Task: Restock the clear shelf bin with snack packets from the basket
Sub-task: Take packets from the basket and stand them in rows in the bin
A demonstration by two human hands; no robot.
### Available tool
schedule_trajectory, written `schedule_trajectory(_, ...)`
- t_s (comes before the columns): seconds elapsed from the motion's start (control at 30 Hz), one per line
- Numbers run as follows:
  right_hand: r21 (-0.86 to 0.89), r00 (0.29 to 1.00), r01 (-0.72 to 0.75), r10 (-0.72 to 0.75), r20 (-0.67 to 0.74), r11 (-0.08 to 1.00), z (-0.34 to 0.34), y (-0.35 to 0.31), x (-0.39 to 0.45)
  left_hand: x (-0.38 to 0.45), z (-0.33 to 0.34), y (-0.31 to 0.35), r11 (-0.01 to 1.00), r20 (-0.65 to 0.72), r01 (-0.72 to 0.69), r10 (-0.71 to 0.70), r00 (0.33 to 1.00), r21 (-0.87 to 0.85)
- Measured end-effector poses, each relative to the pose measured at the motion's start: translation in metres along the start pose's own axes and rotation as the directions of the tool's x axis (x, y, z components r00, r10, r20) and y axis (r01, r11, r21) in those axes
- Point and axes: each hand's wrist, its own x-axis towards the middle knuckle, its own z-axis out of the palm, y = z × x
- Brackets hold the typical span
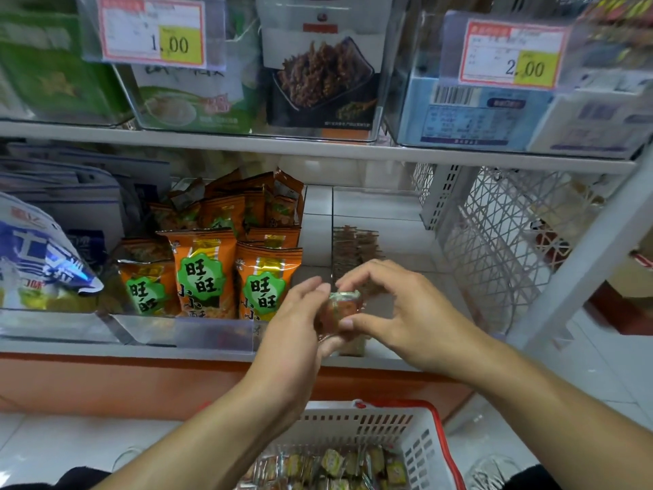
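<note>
Together, the left hand (296,320) and right hand (399,313) pinch one small, perhaps reddish, snack packet (339,311) before the clear bin (388,221), above the basket (420,440).

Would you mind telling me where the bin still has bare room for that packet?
The clear bin is mostly bare behind the brown packets and to their right, toward the mesh panel. The orange bags left of the divider are packed tight. Both hands, left and right, hold the packet.
</note>
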Motion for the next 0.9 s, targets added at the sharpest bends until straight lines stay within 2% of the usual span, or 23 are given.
schedule_trajectory(0.13, 0.072, 0.978, 0.13, -0.116, -0.174, 0.989, -0.006, 0.002, -0.003, -0.003, -0.003, -0.005, 1.0, 0.009, 0.007, -0.007, 1.0, -0.025)
schedule_trajectory(0.2, 0.136, 0.978, 0.134, -0.109, -0.18, 0.982, -0.007, 0.003, -0.003, -0.003, -0.006, -0.005, 0.999, 0.013, -0.001, 0.002, 1.0, -0.035)
schedule_trajectory(0.33, 0.419, 0.993, 0.003, 0.046, -0.107, 0.908, -0.008, 0.005, -0.001, 0.001, -0.01, -0.005, 0.996, -0.004, -0.084, 0.084, 0.996, 0.013)
schedule_trajectory(0.4, 0.615, 0.978, -0.089, 0.185, -0.095, 0.783, -0.01, 0.007, 0.004, 0.003, -0.012, -0.008, 0.994, -0.014, -0.102, 0.102, 0.995, 0.031)
schedule_trajectory(0.47, 0.73, 0.963, -0.2, 0.27, 0.022, 0.653, -0.011, 0.01, 0.007, 0.004, -0.011, -0.011, 0.993, -0.013, -0.105, 0.106, 0.994, 0.049)
schedule_trajectory(0.53, 0.669, 0.954, -0.282, 0.273, 0.122, 0.688, -0.009, 0.016, 0.006, 0.004, -0.01, -0.013, 0.991, 0.008, -0.108, 0.108, 0.994, 0.075)
schedule_trajectory(0.6, 0.586, 0.952, -0.301, 0.269, 0.144, 0.752, -0.008, 0.019, 0.009, 0.004, -0.008, -0.014, 0.982, 0.004, -0.126, 0.127, 0.992, 0.142)
schedule_trajectory(0.67, 0.552, 0.946, -0.31, 0.31, 0.097, 0.774, -0.012, 0.027, 0.016, 0.003, -0.009, -0.018, 0.929, -0.035, -0.185, 0.207, 0.978, 0.321)
schedule_trajectory(0.7, 0.504, 0.939, -0.315, 0.343, 0.039, 0.804, -0.015, 0.034, 0.021, 0.003, -0.009, -0.02, 0.871, -0.047, -0.222, 0.269, 0.962, 0.438)
schedule_trajectory(0.73, 0.401, 0.93, -0.322, 0.365, -0.033, 0.858, -0.018, 0.044, 0.025, 0.002, -0.009, -0.021, 0.799, -0.044, -0.253, 0.329, 0.943, 0.545)
schedule_trajectory(0.8, 0.069, 0.924, -0.356, 0.362, -0.122, 0.932, -0.022, 0.062, 0.033, 0.001, -0.008, -0.024, 0.692, -0.008, -0.283, 0.384, 0.923, 0.664)
schedule_trajectory(0.83, -0.042, 0.918, -0.389, 0.383, -0.105, 0.92, -0.021, 0.072, 0.036, 0.002, -0.008, -0.026, 0.675, 0.013, -0.283, 0.375, 0.927, 0.681)
schedule_trajectory(0.9, -0.126, 0.877, -0.478, 0.479, -0.023, 0.869, -0.013, 0.088, 0.041, 0.003, -0.007, -0.03, 0.698, 0.046, -0.262, 0.312, 0.949, 0.666)
